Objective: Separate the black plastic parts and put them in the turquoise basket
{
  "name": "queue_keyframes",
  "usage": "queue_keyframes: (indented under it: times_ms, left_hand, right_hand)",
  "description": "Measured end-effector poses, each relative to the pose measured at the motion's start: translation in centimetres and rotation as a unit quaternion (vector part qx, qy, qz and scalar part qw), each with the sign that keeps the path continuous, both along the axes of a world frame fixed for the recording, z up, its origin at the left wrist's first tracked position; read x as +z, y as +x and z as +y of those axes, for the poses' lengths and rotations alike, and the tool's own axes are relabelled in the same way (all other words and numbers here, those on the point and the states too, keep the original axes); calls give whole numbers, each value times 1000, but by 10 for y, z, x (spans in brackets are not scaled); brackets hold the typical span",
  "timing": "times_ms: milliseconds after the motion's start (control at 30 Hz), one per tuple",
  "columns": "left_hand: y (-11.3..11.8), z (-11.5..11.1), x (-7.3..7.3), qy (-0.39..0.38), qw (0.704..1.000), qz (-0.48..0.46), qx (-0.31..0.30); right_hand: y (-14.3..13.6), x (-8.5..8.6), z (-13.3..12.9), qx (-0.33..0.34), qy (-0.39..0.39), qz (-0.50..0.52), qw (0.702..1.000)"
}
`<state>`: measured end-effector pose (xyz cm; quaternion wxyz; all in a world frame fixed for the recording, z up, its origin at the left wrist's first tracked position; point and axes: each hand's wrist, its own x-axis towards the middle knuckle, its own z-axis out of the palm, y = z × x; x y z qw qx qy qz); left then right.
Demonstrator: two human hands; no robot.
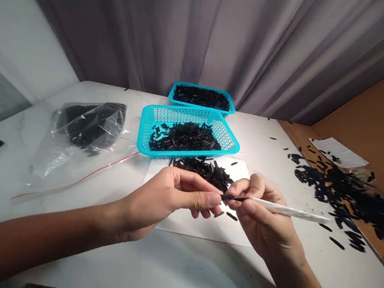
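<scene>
My left hand pinches a small black strip between thumb and fingertips. My right hand is closed around a slim tool with a white, wrapped-looking handle, whose thin dark tip meets the strip. Fingers partly cover both the strip and the tip, so the tip's exact kind is hidden. Beneath the hands lies a white sheet bearing a pile of black strips. Just behind that pile stands a blue perforated basket, part filled with similar strips.
A second blue basket full of black pieces stands at the back by the curtain. To the left lies a clear zip bag with black contents. Loose strips and a white paper spread along the right side.
</scene>
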<state>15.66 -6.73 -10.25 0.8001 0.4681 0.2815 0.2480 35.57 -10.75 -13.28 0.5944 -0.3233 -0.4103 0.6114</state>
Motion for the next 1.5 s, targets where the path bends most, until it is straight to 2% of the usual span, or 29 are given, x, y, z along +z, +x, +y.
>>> queue_keyframes:
  times_ms: [100, 167, 200, 233, 267, 333, 367, 400, 433, 500, 567, 633, 667, 733, 800, 900, 967, 1033, 1100, 1167, 1300, 1400, 1500]
  left_hand:
    - [-1, 9, -3, 53, 998, 33, 25]
    - [-4, 29, -9, 164, 977, 85, 102]
    - [-7, 42, -12, 243, 948, 123, 166]
    - [-10, 55, -16, 323, 900, 168, 238]
    - [-14, 68, -19, 398, 847, 225, 271]
    - [-19, 85, -24, 516, 745, 310, 288]
    - [-21, 88, -26, 551, 715, 322, 286]
    - [-22, 87, -26, 580, 701, 319, 267]
    - [-21, 83, -27, 607, 698, 307, 225]
    - [-18, 70, -29, 652, 698, 286, 77]
    - [-15, 57, -32, 667, 678, 302, -66]
    - [-12, 50, -37, 657, 667, 329, -126]
    - [-11, 49, -39, 647, 675, 332, -129]
    - [-10, 53, -44, 618, 714, 310, -111]
    - [-10, 58, -46, 588, 755, 282, -76]
    - [-9, 61, -46, 548, 791, 274, -18]
    - [-7, 60, -43, 472, 843, 257, 20]
    - [-4, 56, -39, 351, 910, 216, 50]
    - [-1, 53, -34, 244, 952, 176, 62]
    - [1, 50, -30, 174, 971, 150, 63]
    - [4, 46, -29, 83, 990, 99, 50]
    - [4, 43, -31, 53, 995, 73, 50]
    - [4, 41, -34, 56, 994, 78, 52]
  right_hand:
    - [-3, -2, 1, -19, -11, -4, 1000]
    - [-4, -3, 2, -77, -5, -39, 996]
    - [-3, -3, 3, -111, -3, -59, 992]
    - [-2, -3, 5, -143, -3, -76, 987]
    - [0, -4, 6, -170, -7, -88, 981]
    - [5, -5, 9, -208, -19, -95, 973]
    - [7, -6, 11, -219, -27, -94, 971]
    - [8, -6, 11, -227, -34, -92, 969]
    - [9, -6, 12, -231, -40, -91, 968]
    - [10, -7, 12, -234, -44, -92, 967]
    - [9, -7, 12, -233, -41, -97, 967]
    - [8, -7, 12, -230, -38, -101, 967]
    - [8, -7, 12, -229, -38, -103, 967]
    - [8, -7, 13, -226, -38, -108, 967]
    - [9, -7, 13, -224, -37, -115, 967]
    - [9, -7, 12, -206, -43, -139, 968]
    - [8, -8, 11, -183, -50, -162, 968]
    - [5, -10, 10, -155, -52, -185, 969]
    - [2, -12, 8, -126, -47, -206, 969]
    - [-2, -13, 6, -100, -41, -222, 969]
    - [-8, -13, 3, -81, -42, -226, 970]
    - [-10, -13, 3, -77, -46, -211, 973]
    - [-11, -13, 4, -85, -47, -193, 976]
